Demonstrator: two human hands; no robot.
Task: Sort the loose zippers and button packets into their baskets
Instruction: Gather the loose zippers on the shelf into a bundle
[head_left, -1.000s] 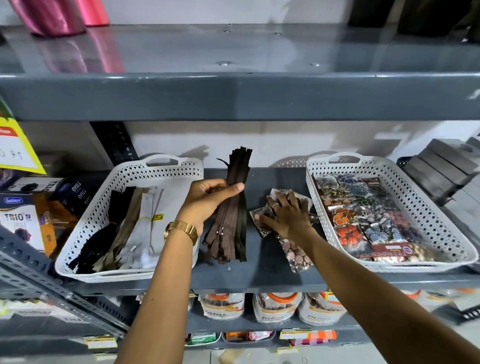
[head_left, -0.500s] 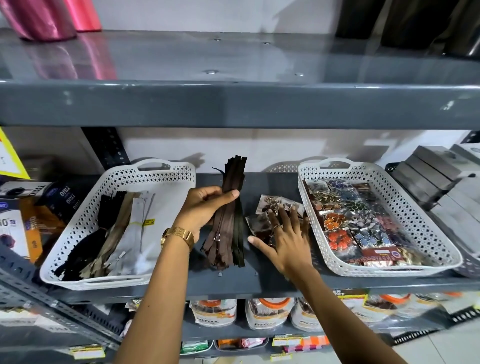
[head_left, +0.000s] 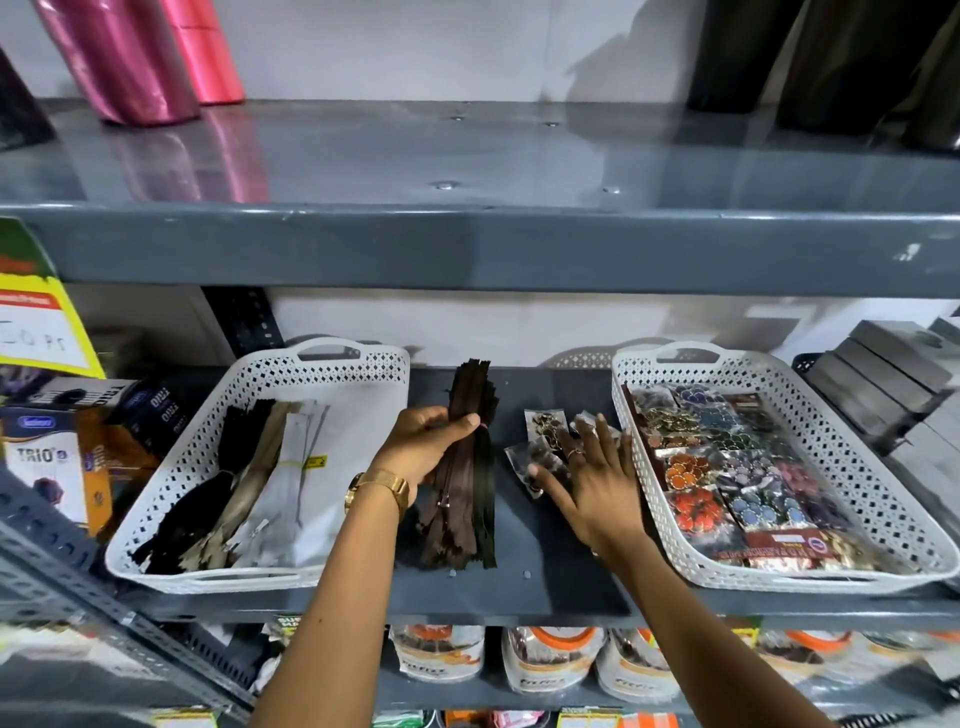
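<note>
Brown zipper bundle (head_left: 462, 467), right of the zipper basket (head_left: 171, 499), sits clasped in the left hand (head_left: 423, 449); right hand (head_left: 597, 486) lies splayed over loose button packets (head_left: 540, 452); both unsorted.

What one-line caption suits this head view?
Left hand grips brown zippers; right hand covers loose button packets.

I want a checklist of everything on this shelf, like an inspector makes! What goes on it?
Surface: grey metal shelf, bare between the baskets.
Job's things: brown zipper bundle and loose button packets on the shelf; left basket holds zippers, right basket holds button packets.
Clutter: TRIO boxes, grey boxes.
Grippers: left hand grasps the bundle; right hand lies flat, fingers spread, on the packets.
Cables: nothing seen.
Surroundings: pink rolls above.
</note>
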